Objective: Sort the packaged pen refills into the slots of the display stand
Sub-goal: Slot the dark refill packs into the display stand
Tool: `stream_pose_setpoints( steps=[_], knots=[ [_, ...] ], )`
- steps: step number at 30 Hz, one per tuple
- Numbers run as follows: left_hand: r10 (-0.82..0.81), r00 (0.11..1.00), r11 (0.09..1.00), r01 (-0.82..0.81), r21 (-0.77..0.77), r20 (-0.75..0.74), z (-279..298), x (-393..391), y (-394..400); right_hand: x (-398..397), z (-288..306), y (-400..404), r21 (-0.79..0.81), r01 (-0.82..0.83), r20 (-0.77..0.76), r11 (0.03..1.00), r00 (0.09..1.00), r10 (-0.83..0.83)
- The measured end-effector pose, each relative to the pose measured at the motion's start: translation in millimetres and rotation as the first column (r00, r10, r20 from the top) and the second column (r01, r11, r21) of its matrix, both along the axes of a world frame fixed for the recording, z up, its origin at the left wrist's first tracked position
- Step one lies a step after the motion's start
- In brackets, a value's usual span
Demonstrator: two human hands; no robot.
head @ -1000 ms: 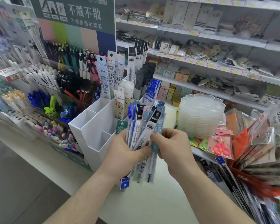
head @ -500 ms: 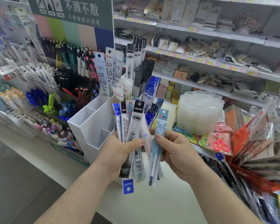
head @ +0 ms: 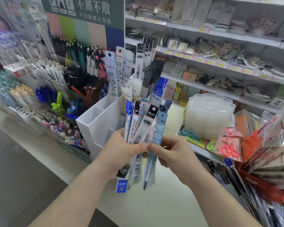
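My left hand (head: 121,153) grips a fanned bundle of packaged pen refills (head: 138,128) with blue, black and pink header cards. My right hand (head: 172,159) pinches one light-blue refill pack (head: 157,136) marked 0.5 at the bundle's right edge, thumb against my left thumb. Behind the hands stands the white display stand (head: 97,122); its near slots hold nothing that I can see, while its far slots hold upright refill packs (head: 120,72).
Racks of pens (head: 59,76) and erasers fill the counter at left. A stack of clear scalloped trays (head: 208,115) sits to the right, with scissors packs (head: 228,148) and hanging goods beyond. Shelves of small items line the back wall.
The bundle has risen slightly and fanned out. My right hand moved in close to the left and now pinches the light-blue pack against the bundle.
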State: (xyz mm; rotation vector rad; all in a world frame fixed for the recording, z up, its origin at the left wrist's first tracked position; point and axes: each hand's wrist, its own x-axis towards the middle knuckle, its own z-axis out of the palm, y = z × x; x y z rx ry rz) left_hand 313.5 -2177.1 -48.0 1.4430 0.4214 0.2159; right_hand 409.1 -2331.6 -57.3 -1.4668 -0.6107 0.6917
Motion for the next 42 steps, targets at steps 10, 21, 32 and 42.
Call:
stream_pose_setpoints(
  steps=[10,21,32,42],
  knots=[
    [0.177,0.984,0.984,-0.177,-0.001,0.023,0.9,-12.2,21.9,31.2,3.5,9.7,0.101,0.217,-0.184,0.971,0.963,-0.196],
    [0.268,0.958,0.962,-0.272,0.020,0.097,1.8,-22.7,30.1,58.0,-0.2,66.2,0.022,0.380,0.020,0.925,0.925,-0.380],
    [0.250,0.964,0.968,-0.250,-0.007,0.092,-3.2,-21.7,28.8,56.7,-32.3,95.7,-0.154,0.395,0.450,0.906,0.844,-0.292],
    [0.254,0.964,0.967,-0.254,-0.010,0.084,-3.3,-21.6,27.6,55.0,-49.3,99.7,-0.183,0.418,0.334,0.890,0.878,-0.343]
  ],
)
